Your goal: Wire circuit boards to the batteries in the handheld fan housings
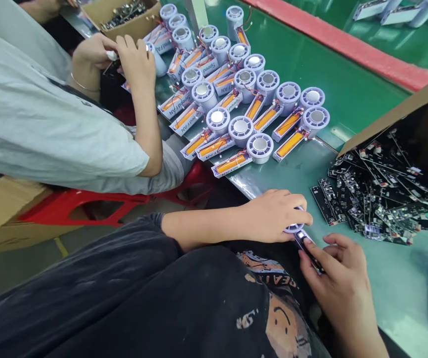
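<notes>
At the table's near edge my left hand [273, 216] is wrapped over the round head of a small purple handheld fan [294, 228]. A dark circuit board lies along this fan's handle, and my right hand [335, 268] pinches the handle and board between thumb and index finger. Only part of the fan's head shows under my left fingers. Beyond my hands, several purple fans [260, 144] with orange batteries and thin red wires lie in rows. To the right is a pile of black circuit boards [366, 199].
A cardboard box [388, 109] lies open behind the circuit boards. At left, a co-worker in a grey shirt [57, 119] handles parts beside another box [94, 17]. A red stool [87, 204] stands below. A red strip [329, 37] crosses the green table [415, 263].
</notes>
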Demonstrator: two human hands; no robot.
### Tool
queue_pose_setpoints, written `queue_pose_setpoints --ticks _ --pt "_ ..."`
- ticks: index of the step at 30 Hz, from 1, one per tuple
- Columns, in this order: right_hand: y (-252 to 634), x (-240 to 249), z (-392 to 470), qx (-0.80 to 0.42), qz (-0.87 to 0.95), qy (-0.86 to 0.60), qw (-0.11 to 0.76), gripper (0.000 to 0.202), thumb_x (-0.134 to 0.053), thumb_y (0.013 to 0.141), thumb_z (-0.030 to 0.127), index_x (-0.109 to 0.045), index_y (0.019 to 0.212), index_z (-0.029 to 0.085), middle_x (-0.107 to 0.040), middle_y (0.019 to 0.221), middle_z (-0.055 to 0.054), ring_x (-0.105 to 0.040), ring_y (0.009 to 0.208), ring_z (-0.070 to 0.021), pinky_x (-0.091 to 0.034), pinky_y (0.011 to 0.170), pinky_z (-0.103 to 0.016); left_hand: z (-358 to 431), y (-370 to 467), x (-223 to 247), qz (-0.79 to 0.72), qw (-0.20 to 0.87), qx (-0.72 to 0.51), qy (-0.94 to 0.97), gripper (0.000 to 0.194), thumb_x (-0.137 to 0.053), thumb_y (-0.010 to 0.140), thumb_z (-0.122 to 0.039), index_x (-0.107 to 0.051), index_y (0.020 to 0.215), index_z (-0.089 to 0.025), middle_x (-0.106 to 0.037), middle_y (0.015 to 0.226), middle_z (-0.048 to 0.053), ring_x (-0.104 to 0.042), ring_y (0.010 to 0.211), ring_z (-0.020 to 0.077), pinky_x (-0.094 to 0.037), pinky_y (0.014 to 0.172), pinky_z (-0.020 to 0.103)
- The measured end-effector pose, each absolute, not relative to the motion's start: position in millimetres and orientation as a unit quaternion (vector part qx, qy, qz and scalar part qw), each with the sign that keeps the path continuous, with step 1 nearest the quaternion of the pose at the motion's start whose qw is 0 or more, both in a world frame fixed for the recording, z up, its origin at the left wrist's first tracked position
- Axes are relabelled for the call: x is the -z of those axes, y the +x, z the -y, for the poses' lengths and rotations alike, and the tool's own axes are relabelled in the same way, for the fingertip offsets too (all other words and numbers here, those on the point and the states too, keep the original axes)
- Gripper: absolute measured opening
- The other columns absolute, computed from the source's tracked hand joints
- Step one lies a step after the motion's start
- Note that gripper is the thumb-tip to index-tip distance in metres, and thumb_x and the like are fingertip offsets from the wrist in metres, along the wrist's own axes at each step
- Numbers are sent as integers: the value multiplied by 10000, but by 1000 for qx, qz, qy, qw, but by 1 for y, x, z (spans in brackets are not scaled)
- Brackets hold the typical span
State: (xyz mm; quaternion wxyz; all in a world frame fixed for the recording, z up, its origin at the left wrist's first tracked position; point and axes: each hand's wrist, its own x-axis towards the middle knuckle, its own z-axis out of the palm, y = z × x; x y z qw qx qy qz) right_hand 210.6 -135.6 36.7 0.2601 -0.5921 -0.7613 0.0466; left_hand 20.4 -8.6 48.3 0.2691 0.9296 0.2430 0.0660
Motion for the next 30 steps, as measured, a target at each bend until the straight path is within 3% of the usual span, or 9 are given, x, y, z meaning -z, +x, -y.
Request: queue_pose_setpoints --ticks 11,30 --pt "210 -48 133 -68 776 -584 230 227 -571 957 236 -730 1113 193 -614 1046 -97 -585 722 -128 -567 652 -307 7 19 -47 -244 291 -76 922 308 -699 884 -291 -654 1185 -241 -600 1259 70 -575 1065 243 -456 955 400" --pt "203 -45 136 -74 764 -603 218 216 -560 943 193 -732 1073 180 -649 1015 -105 -635 786 -177 -589 728 -385 10 21 -48 -238 265 -56 933 285 -675 909 -301 -677 1192 -263 -576 1288 76 -573 1086 258 -471 951 416"
